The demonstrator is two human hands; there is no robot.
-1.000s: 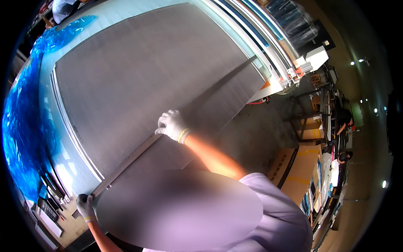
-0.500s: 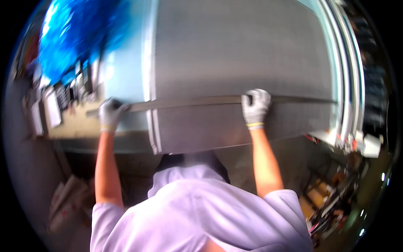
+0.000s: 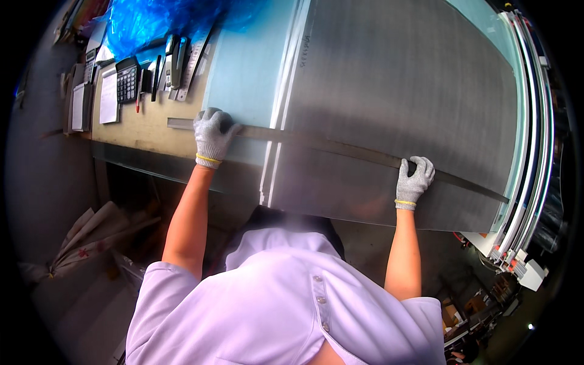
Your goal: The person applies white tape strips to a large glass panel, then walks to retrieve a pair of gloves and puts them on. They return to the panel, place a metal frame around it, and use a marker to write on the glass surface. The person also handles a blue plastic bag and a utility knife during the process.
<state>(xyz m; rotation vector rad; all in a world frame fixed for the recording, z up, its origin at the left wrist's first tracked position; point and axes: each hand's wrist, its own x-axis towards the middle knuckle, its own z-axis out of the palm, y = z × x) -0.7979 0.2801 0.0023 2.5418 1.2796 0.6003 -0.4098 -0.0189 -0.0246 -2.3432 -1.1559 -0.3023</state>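
Observation:
A long flat metal strip [image 3: 255, 131] lies crosswise over a large grey sheet [image 3: 395, 97] and the pale blue sheet [image 3: 246, 73] to its left. My left hand [image 3: 213, 126], in a grey knitted glove with a yellow cuff edge, is closed around the strip near its left end. That end sticks out past the glove over a tan board. In a matching glove, my right hand [image 3: 415, 176] grips the strip farther right, with thumb and fingers curled over it. From there the strip runs on to the grey sheet's right edge.
On the tan board [image 3: 137, 125] at left are a black calculator [image 3: 127, 80], a notepad [image 3: 109, 97], pens and a metal ruler [image 3: 192, 68]. Crumpled blue plastic film [image 3: 143, 24] covers the far left. Long light-coloured rails [image 3: 534, 140] line the right side.
My view has turned, so the table and sheets appear tilted and farther right. The strip now slopes down to the right in the picture. Both hands stay closed on it.

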